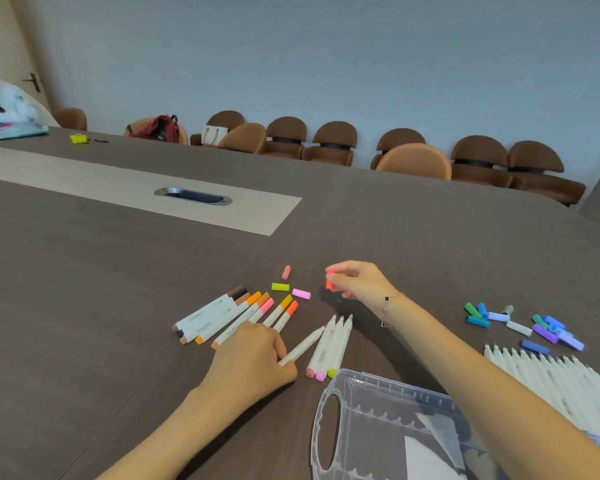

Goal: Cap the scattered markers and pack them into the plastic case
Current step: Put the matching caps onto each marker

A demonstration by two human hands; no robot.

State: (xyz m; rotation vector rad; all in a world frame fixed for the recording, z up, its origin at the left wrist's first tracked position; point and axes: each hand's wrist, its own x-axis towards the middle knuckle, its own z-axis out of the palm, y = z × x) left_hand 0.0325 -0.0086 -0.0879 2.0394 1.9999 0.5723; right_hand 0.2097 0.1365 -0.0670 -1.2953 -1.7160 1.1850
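Note:
My right hand pinches a red-orange cap just above the table. My left hand grips the lower end of an uncapped white marker lying on the table. Three more uncapped markers lie side by side to its right. A fan of capped markers lies above my left hand. Loose caps lie nearby: salmon, yellow-green, pink. The clear plastic case lies open at the front, under my right forearm.
At the right lie a pile of blue, green and purple caps and a row of several uncapped white markers. A cable port sits in the table's light strip. Brown chairs line the far wall.

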